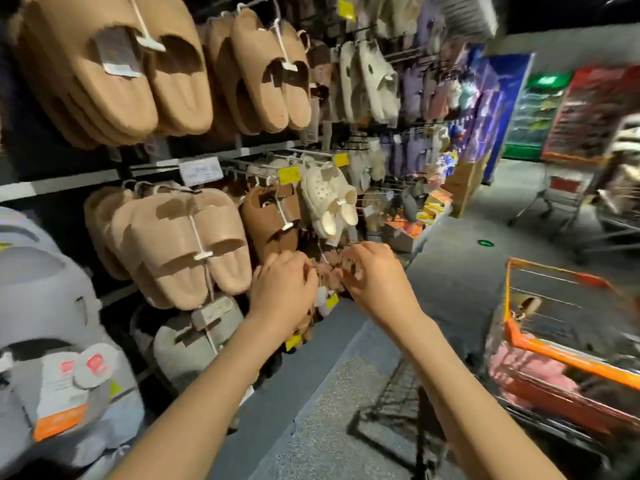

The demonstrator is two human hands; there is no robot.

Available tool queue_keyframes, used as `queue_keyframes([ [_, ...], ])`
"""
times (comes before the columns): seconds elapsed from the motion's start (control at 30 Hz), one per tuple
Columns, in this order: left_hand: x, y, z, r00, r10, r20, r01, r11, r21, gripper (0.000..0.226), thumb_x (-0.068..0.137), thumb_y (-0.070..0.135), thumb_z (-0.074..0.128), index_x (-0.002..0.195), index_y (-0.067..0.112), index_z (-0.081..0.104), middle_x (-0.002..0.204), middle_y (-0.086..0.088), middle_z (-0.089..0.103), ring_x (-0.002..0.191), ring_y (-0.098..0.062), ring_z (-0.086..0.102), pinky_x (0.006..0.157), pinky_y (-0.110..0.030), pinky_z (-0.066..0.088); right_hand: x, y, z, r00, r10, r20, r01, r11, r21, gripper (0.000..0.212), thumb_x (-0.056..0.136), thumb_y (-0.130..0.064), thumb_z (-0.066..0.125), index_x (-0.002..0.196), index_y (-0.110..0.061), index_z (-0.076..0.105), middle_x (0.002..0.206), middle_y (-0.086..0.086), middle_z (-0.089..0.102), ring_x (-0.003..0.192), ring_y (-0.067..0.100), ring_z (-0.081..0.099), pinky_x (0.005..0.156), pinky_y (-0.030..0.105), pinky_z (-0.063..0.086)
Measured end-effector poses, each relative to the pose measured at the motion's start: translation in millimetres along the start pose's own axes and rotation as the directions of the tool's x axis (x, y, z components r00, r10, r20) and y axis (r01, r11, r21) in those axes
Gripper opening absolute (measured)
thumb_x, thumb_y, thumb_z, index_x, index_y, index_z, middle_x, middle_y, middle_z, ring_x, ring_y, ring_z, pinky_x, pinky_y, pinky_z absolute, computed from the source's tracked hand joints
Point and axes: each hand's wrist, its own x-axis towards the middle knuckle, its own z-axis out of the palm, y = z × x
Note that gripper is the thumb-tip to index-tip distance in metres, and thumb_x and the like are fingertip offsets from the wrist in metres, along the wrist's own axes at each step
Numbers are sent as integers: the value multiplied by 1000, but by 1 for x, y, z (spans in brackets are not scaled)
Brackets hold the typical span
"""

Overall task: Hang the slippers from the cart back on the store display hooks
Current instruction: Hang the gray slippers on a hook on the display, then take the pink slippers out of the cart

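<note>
Small fuzzy pinkish-brown slippers [332,271] between the two hands, low on the display, below the cream perforated clogs [327,199]; left hand [282,282] curled at their left edge, fingers bent inward, contact blurred, grip impossible to confirm; right hand [372,271] just right of them, fingers pinched together on a small brown fuzzy part; tan slippers [183,244] hanging left of the left hand; grey slippers [194,337] beneath; yellow price tags [289,174] on hook ends; orange-rimmed cart [568,358] at right, well apart, pink item [526,372] inside.
</note>
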Motion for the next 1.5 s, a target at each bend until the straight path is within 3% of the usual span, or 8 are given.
queue_keyframes([
  [0.13,28,74,53,986,122,115,-113,990,-80,26,94,29,43,108,18,61,112,-2,61,110,-23,49,89,-34,41,-18,88,-40,985,168,-42,-172,979,-112,27,77,-21,70,101,-8,65,100,14,64,98,37,53,78,46,48],
  [0.43,88,202,162,916,358,183,-308,917,-252,26,93,27,46,108,16,64,111,-4,64,108,-25,52,89,-37,44,-50,224,-75,908,368,-200,-405,894,-193,27,76,-27,63,91,-5,68,88,15,68,90,38,61,74,47,53],
  [0.63,143,252,251,850,471,237,-389,864,-321,24,94,26,46,107,15,63,108,-5,64,106,-27,53,88,-38,43,-45,316,-75,789,519,-329,-593,784,-184,30,81,-33,52,90,-9,67,90,9,68,91,32,59,80,38,44],
  [0.83,227,286,354,750,580,319,-462,804,-375,25,94,26,44,107,15,63,106,-5,65,105,-27,53,85,-38,45,-5,422,-68,650,616,-445,-745,632,-215,15,85,-18,63,92,-6,68,94,13,68,93,33,58,81,31,35],
  [1.07,321,349,437,576,744,339,-560,661,-500,25,95,24,42,105,13,63,105,-6,64,101,-28,53,81,-40,47,29,510,-65,435,722,-538,-899,383,-212,20,89,-20,57,99,-5,67,102,13,68,100,30,57,87,33,37],
  [1.17,331,369,471,492,790,367,-574,611,-546,25,95,23,43,103,13,64,103,-6,64,101,-28,53,80,-40,48,19,541,-54,302,789,-536,-953,255,-161,20,90,-18,56,99,-4,67,100,14,68,98,30,60,91,36,41],
  [1.3,341,392,526,484,794,368,-523,599,-606,26,94,24,46,113,12,59,113,-8,59,107,-27,52,86,-41,46,7,593,-30,115,824,-556,-993,88,-75,24,90,-16,54,108,-2,62,107,15,65,103,28,59,89,34,43],
  [1.5,334,429,616,394,816,424,-535,578,-615,47,96,29,43,139,11,37,133,-7,46,125,-26,41,100,-41,35,-9,665,18,-141,789,-598,-989,-82,125,32,92,-16,50,122,-4,50,121,15,56,114,30,52,94,35,42],
])
